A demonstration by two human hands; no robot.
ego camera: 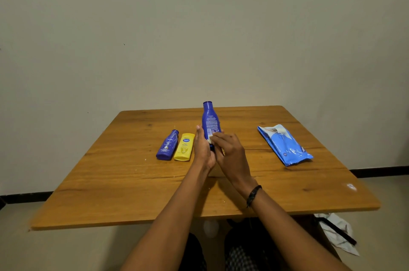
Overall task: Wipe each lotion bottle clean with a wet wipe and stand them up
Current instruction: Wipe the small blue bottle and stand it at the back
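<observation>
A tall blue lotion bottle [209, 119] is held upright above the middle of the wooden table [132, 182], cap end up. My left hand [202, 149] grips its lower part from the left. My right hand [230, 151] presses a white wet wipe [210, 140] against the bottle's lower right side; only a small bit of the wipe shows. Left of my hands, a smaller blue lotion bottle [167, 145] and a yellow lotion bottle [184, 147] lie flat side by side.
A blue pack of wet wipes [285, 145] lies on the right side of the table with its flap open. A plain wall rises just behind the table. Crumpled white material [336, 232] lies on the floor at the lower right.
</observation>
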